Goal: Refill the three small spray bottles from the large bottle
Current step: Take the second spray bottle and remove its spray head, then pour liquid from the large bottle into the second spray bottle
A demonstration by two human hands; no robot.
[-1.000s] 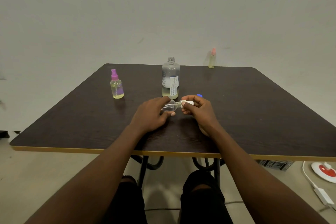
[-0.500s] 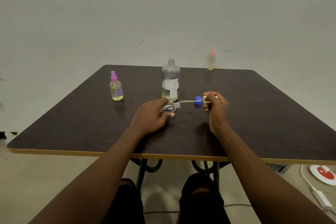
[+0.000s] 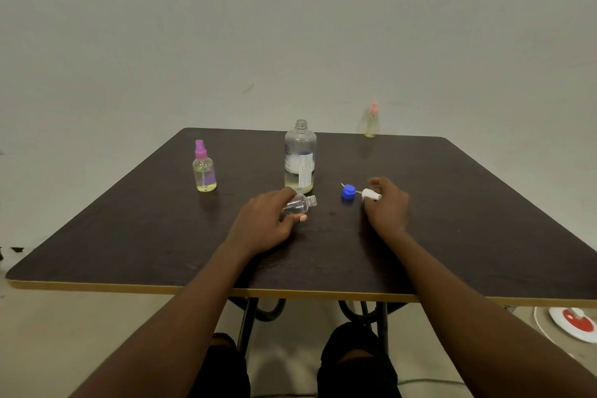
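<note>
My left hand grips a small clear spray bottle, tilted on its side with its open neck pointing right. My right hand pinches that bottle's white spray head, whose thin dip tube runs left past a blue cap lying on the table. The large bottle stands uncapped just behind, holding a little yellowish liquid at its bottom. A pink-topped spray bottle with yellow liquid stands to the left. Another small bottle with a pinkish top stands at the far edge.
The dark table has a yellow front edge. On the floor at the lower right lies a white and red round object with a white cord. Black table legs and my knees show under the table.
My right hand pulled the white spray head with its tube out of the small clear bottle and moved it right, down beside the blue cap. My left hand kept hold of the bottle.
</note>
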